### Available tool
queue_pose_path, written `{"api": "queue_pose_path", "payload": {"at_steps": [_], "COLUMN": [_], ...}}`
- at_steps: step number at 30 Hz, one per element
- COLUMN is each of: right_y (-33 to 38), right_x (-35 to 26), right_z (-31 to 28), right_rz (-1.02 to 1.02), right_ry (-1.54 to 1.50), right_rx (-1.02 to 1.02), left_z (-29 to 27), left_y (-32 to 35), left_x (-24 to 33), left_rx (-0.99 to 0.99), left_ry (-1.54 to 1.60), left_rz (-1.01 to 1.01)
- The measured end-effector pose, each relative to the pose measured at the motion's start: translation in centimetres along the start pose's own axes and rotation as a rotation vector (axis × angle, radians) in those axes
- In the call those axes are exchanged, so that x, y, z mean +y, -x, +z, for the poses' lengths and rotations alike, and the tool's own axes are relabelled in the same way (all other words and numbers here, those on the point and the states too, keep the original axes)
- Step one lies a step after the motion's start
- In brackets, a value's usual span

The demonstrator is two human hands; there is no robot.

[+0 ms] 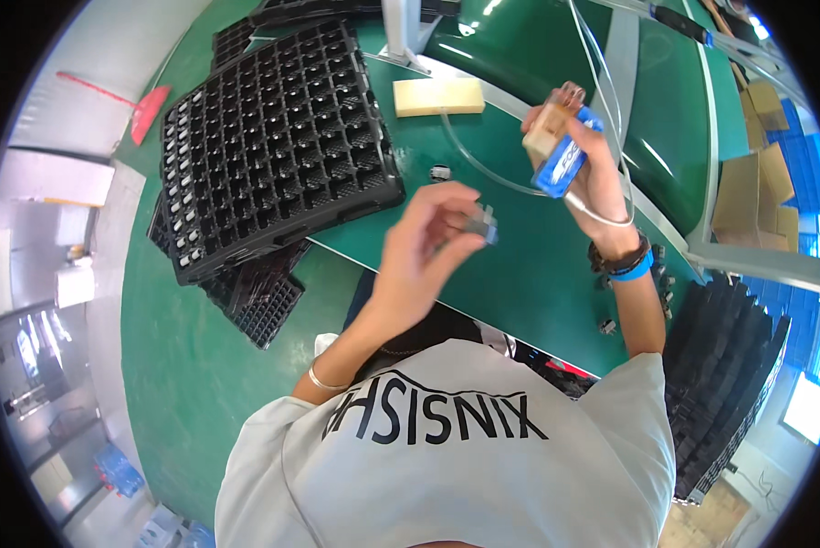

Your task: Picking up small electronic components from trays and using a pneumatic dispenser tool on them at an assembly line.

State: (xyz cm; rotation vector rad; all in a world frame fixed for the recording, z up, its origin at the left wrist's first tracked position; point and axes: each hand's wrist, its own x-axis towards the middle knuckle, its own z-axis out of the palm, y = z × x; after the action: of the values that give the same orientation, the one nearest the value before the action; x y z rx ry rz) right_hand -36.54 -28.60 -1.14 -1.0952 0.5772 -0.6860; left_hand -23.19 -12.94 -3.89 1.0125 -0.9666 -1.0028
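Between the thumb and fingers of my left hand (415,251) is a small grey metal part (487,225), slightly blurred and held above the green table. My right hand (602,192) is wrapped round a blue-and-beige handheld tool (561,163), raised over the table's far side, with a clear tube (469,157) curving near it. Another small metal part (440,173) lies on the table just beyond my left hand. To the left, a black compartment tray (278,146) holds several small whitish parts along its left edge; many other pockets look bare.
A pale yellow block (438,96) lies at the table's far edge, beside a white metal post (403,36). Several loose small parts (608,326) sit near my right forearm. Stacked black trays (725,365) stand at the right, below cardboard boxes (748,201). More black trays (264,306) lie under the large one.
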Motion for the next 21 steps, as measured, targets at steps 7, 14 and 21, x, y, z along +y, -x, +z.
{"api": "queue_pose_path", "payload": {"at_steps": [7, 14, 21], "right_y": [0.3, 0.9, 1.4], "right_x": [1.1, 1.2, 1.5], "right_z": [4.8, 6.0, 5.8], "right_rz": [0.137, 0.194, 0.213], "right_ry": [-0.056, -0.046, -0.021], "right_rx": [-0.316, -0.290, -0.300], "left_z": [-2.8, -2.8, -2.7], "left_y": [0.0, 0.4, 0.5], "left_x": [1.8, 1.0, 0.7], "left_rx": [0.137, 0.148, 0.156], "left_ry": [-0.058, -0.033, -0.020], "left_rz": [0.252, 0.324, 0.367]}}
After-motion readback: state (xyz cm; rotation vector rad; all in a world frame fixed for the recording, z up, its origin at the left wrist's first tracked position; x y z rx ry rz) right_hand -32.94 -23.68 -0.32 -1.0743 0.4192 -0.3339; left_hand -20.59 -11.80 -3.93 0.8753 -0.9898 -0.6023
